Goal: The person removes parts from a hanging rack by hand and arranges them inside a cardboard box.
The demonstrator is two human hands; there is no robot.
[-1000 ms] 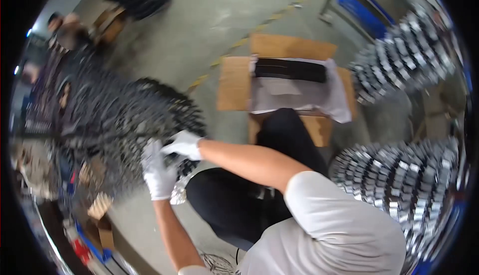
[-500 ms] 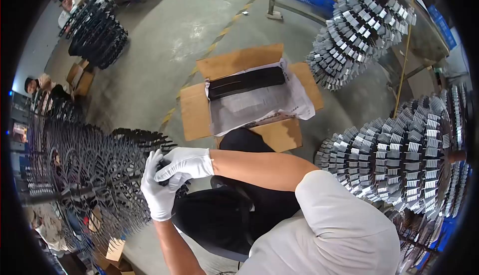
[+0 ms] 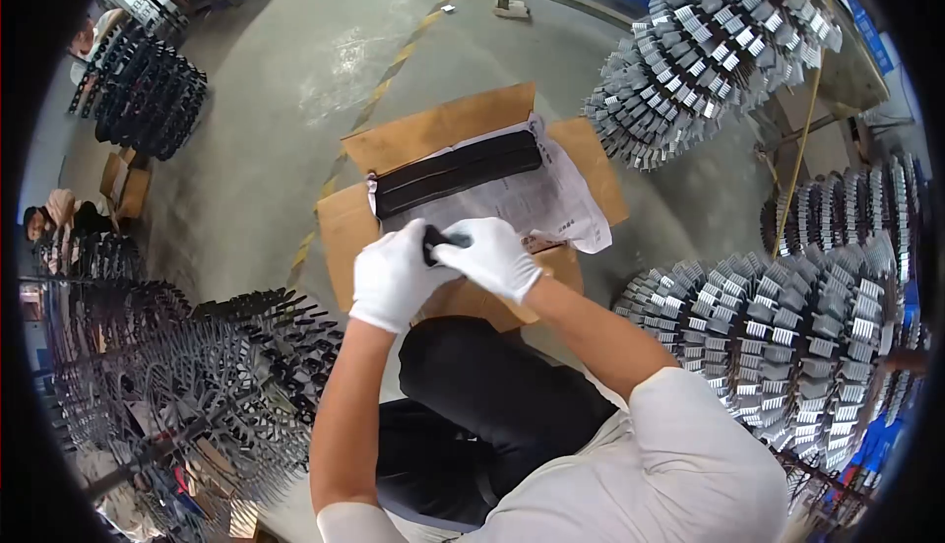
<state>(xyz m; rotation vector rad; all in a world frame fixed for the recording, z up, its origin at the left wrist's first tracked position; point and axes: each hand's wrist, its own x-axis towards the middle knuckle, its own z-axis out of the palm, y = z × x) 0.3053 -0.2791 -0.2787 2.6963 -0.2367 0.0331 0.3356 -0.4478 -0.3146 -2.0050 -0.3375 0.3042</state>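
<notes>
My left hand and my right hand, both in white gloves, meet in front of my chest with fingers closed around small black parts. They hover over the near left edge of an open cardboard box. Inside the box, dark parts lie in a long row along the far side, on white printed paper. The paper hangs over the box's right side. My fingers cover much of what I hold, so its exact shape is hidden.
Racks of dark hooked parts stand at the left. Racks of silvery comb-like parts fill the right, near a yellow pole. A yellow-black floor line runs behind the box. Two people are at the far left.
Both hands have moved right from the left rack to the box, with dark parts between them. The view has shifted too.
</notes>
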